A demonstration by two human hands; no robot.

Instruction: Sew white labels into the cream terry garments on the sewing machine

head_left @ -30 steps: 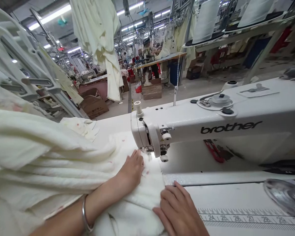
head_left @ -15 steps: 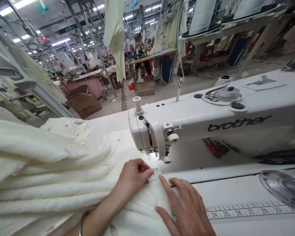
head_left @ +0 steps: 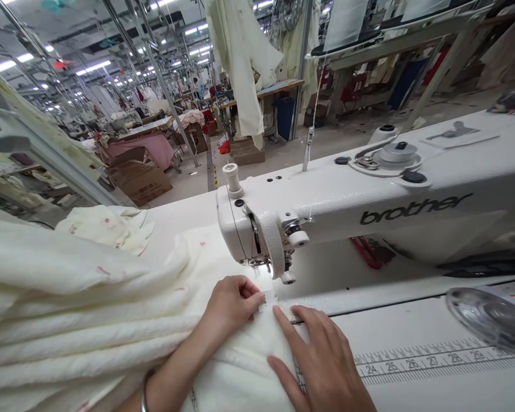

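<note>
My left hand (head_left: 232, 303) is closed in a pinch on a small white label (head_left: 269, 297), which lies on pale cream fabric (head_left: 244, 372) just in front of the sewing machine's (head_left: 249, 226) needle area. Dark print shows on the label by my thumb. My right hand (head_left: 320, 357) rests with fingers spread, its index fingertip on the fabric's right edge near the label. The presser foot is partly hidden behind the machine head's guard, so I cannot tell whether it touches the label. Folds of the same fabric, with small pink marks, spread to the left.
A cut fabric piece (head_left: 105, 226) lies at the table's back left. Red-handled scissors or snips (head_left: 367, 253) sit behind the machine arm. To the right are a clear round dish (head_left: 491, 317) and a printed ruler (head_left: 433, 361). A pale garment (head_left: 244, 74) hangs beyond the machine.
My left hand and the label have shifted slightly closer to the needle area. The hanging garment appears farther right and spread wider. My right hand keeps nearly the same pose; the view has shifted slightly.
</note>
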